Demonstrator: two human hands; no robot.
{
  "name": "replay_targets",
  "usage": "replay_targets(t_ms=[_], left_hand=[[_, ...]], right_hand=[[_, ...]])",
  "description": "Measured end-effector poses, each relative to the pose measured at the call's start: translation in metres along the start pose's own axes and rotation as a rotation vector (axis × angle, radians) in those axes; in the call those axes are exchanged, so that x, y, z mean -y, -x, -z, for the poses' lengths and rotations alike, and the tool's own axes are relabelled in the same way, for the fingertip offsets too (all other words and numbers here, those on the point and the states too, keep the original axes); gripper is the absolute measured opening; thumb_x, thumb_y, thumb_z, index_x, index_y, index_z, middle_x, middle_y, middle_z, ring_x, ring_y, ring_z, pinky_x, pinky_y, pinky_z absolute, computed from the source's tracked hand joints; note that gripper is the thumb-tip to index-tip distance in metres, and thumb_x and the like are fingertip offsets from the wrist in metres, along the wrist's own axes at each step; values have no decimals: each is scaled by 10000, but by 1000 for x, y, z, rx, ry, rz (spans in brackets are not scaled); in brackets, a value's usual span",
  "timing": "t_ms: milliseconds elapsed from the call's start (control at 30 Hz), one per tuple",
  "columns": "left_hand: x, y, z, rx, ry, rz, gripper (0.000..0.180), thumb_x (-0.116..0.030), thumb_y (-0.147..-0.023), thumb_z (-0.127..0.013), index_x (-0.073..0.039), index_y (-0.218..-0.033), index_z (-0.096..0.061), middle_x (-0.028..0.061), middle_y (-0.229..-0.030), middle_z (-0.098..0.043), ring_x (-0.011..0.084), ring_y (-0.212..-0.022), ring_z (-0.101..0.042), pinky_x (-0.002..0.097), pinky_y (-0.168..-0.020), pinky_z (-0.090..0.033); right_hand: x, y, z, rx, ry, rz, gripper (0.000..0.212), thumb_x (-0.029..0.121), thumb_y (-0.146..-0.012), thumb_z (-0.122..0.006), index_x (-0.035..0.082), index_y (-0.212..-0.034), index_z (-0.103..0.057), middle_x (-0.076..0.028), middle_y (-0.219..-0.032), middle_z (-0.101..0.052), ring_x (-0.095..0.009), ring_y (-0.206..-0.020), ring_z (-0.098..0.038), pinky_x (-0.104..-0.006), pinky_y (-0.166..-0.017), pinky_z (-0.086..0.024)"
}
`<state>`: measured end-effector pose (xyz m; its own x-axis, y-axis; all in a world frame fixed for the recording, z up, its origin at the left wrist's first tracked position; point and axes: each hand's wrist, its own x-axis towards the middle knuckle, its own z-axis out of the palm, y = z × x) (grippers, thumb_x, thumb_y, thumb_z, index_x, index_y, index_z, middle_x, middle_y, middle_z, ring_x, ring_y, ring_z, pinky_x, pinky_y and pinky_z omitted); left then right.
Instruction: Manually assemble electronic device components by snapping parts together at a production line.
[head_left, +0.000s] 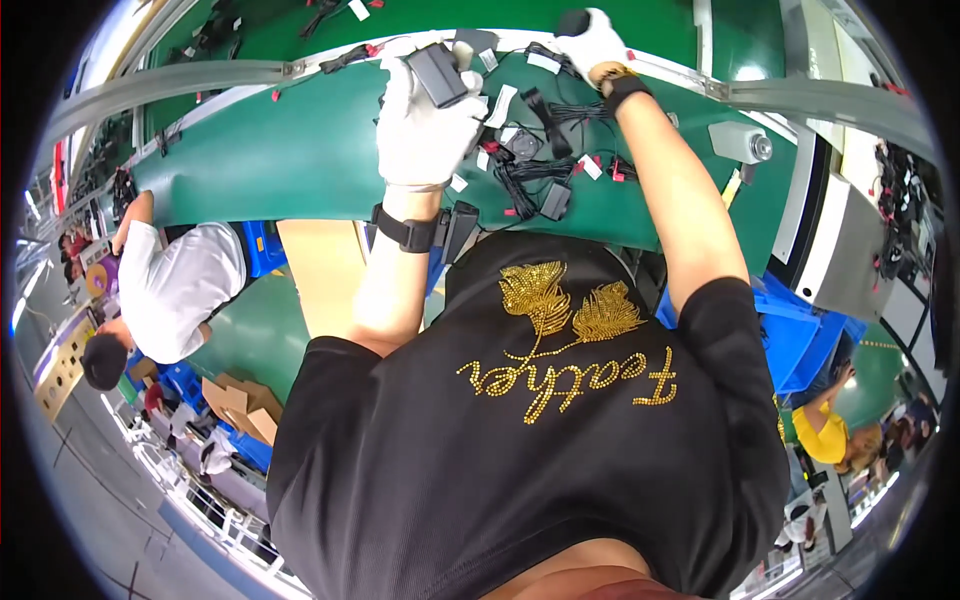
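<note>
My left hand [425,135], in a white glove and black wrist strap, is raised over the green bench. Its fingers are closed round a black power adapter [437,76]. Across the bench, at its far edge, is my right hand [597,45], also white-gloved, with a dark band at the wrist. Its fingers are curled against a dark object [573,22] too small and covered to name. Between my arms lie several bundled black cables [548,120] with white tags and red pieces. Another black adapter [556,201] rests near the bench's front edge.
A grey-white device with a round knob [745,143] stands at the right of the green bench top [270,165]. Metal rails [200,82] cross the far side. Blue bins [795,335] are below right. A person in white [190,285] works at the left.
</note>
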<state>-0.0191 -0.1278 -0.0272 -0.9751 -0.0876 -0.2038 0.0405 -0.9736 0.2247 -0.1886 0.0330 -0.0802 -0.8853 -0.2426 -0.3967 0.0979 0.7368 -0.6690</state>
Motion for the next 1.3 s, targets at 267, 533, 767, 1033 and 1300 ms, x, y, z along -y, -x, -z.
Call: replay_targets(t_ms=[267,533,767,1033,1300], left_hand=[[5,6,-19,86,88,111,546,-536,-939,-469,-36,-1150,-519,74,-959,-515,174,-771,-451,323,-643,-418],[67,17,-61,51,125,322,621,-610,-949,-337,-67,-1174,-534,160,-993,-607,308,-834,-611,430,-673,-514],[104,40,-79,44,72,373,584,-533,-993,-299,-47,-1258,-484,155,-1027,-591,285,-828,-583,374,-674,-480],[132,59,-83,107,-129,353,549,-483,-1016,-273,-60,-1327,-437,136,-1140,-588,242,-965,-578,361,-754,-471],[144,79,-95,210,-1513,-63,470,-318,-972,-478,-40,-1348,-430,150,-1260,-559,302,-1130,-545,436,-1033,-365]], right_hand=[[-45,61,21,286,-1304,273,542,128,-888,-549,28,-1387,-363,-153,-1194,-577,-293,-947,-618,-444,-878,-490],[-32,184,67,419,-1778,209,550,108,-887,-545,47,-1397,-348,-132,-1283,-513,-185,-771,-508,-344,-693,-427],[-32,224,87,119,-1418,-2,306,166,-952,-521,51,-1233,-487,-75,-917,-619,-60,-447,-377,-189,-344,-314],[-43,255,90,-79,-1386,227,486,317,-982,-486,58,-1389,-419,-95,-933,-640,-113,-517,-511,-227,-448,-414],[-40,282,90,-598,-392,326,594,16,-730,-727,33,-1286,-520,-141,-1214,-540,-204,-1012,-563,-293,-823,-468]])
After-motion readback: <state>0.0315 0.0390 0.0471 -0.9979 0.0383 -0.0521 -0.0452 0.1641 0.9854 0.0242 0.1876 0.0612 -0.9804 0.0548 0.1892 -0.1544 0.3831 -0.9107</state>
